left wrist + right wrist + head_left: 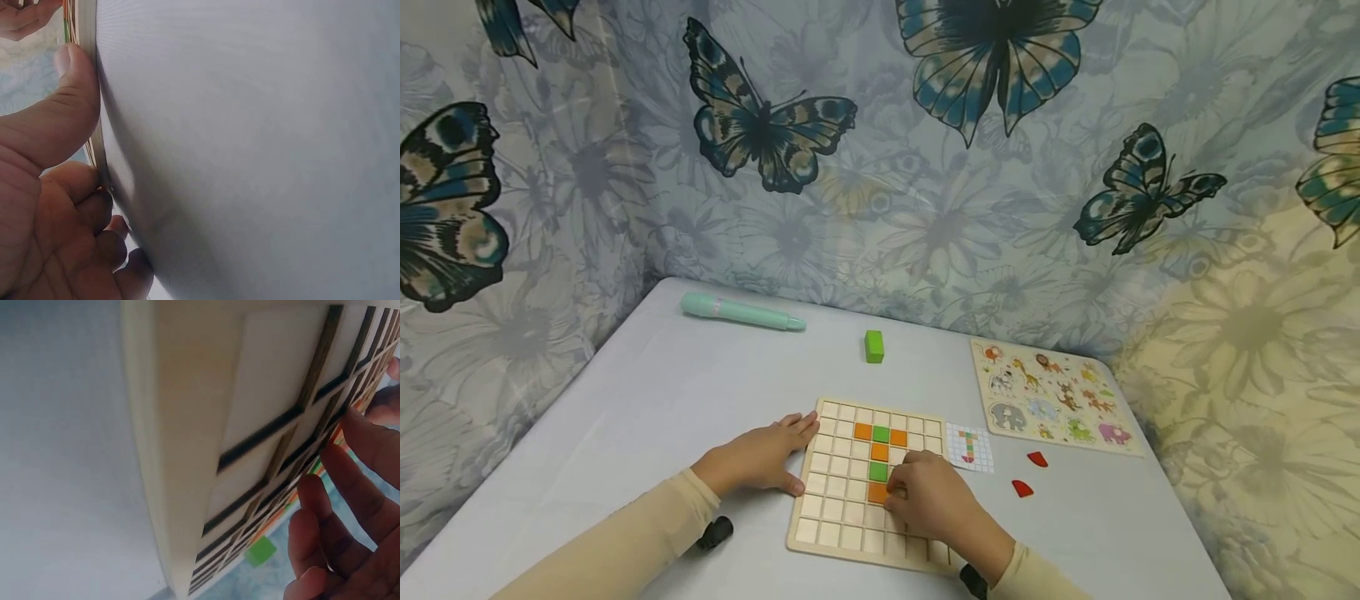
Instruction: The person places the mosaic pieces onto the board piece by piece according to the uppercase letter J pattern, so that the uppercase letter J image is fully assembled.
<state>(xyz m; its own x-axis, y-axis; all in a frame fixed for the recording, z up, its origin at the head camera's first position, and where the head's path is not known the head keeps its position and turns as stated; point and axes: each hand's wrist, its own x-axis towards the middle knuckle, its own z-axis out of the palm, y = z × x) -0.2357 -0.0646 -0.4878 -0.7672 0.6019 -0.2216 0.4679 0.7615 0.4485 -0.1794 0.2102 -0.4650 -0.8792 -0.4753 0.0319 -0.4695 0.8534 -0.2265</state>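
Observation:
A wooden grid board [842, 550] lies flat on the white table, with orange and green square tiles in several cells. My left hand [767, 454] rests at its left edge, thumb and fingers spread along the rim. In the left wrist view the thumb [78, 94] touches the board's side [87, 31]. Over the board, the thumb and forefinger of my right hand [928, 492] pinch at the lowest orange tile [877, 492], whose right side they partly hide. A pattern card [970, 447] lies against the board's right edge.
Two red quarter-round pieces [1022, 488] lie right of the card. An animal puzzle board [1056, 396] is at the back right. Behind the grid stands a green block [874, 346]. A mint-green pen-shaped object [741, 312] lies back left, near the butterfly-patterned wall covering [940, 233].

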